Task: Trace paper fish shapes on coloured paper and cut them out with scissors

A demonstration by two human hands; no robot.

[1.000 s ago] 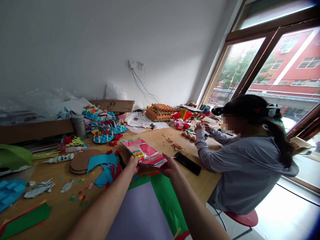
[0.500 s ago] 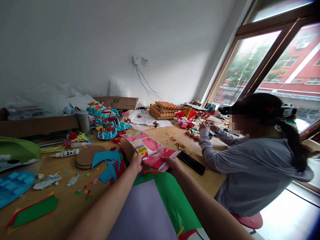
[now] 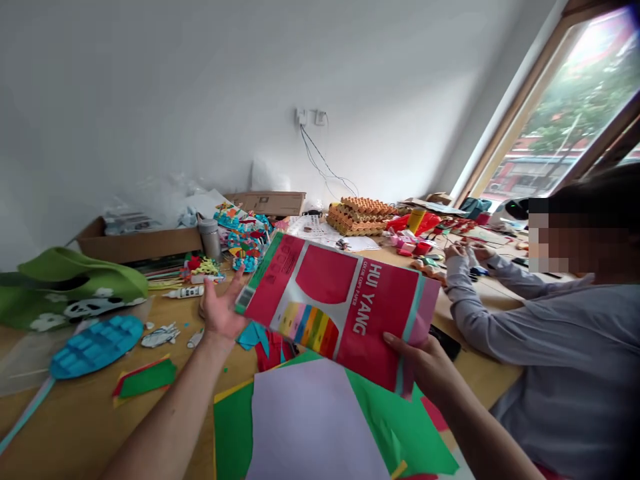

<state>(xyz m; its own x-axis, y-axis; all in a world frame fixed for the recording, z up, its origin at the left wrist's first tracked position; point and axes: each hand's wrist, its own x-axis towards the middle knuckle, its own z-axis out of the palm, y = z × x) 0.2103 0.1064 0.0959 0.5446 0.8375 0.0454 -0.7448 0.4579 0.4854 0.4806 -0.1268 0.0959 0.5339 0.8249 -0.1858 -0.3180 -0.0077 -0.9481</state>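
A pink plastic packet of colour copy paper (image 3: 325, 267), printed HUI YANG, is held up tilted over the table. My right hand (image 3: 425, 363) grips its lower right corner, thumb on the front. At the packet's left end my left hand (image 3: 223, 310) is open with fingers spread; whether it touches the edge I cannot tell. Beneath the packet lies a sheet of lilac paper (image 3: 310, 420), on top of green paper (image 3: 400, 427) with yellow edges showing. Blue paper pieces (image 3: 253, 335) and red ones (image 3: 270, 357) are partly hidden behind the packet.
On the left are a green panda bag (image 3: 85, 293), a blue oval craft piece (image 3: 97, 343), green paper scraps (image 3: 150, 378) and a glue bottle (image 3: 185, 292). Egg trays (image 3: 363, 215) stack at the back. A co-worker (image 3: 565, 347) sits right, near a black phone (image 3: 445, 343).
The packet has come up closer and turned its front towards me. My left hand has let go and spread its fingers, while my right hand keeps its grip. The view has swung left.
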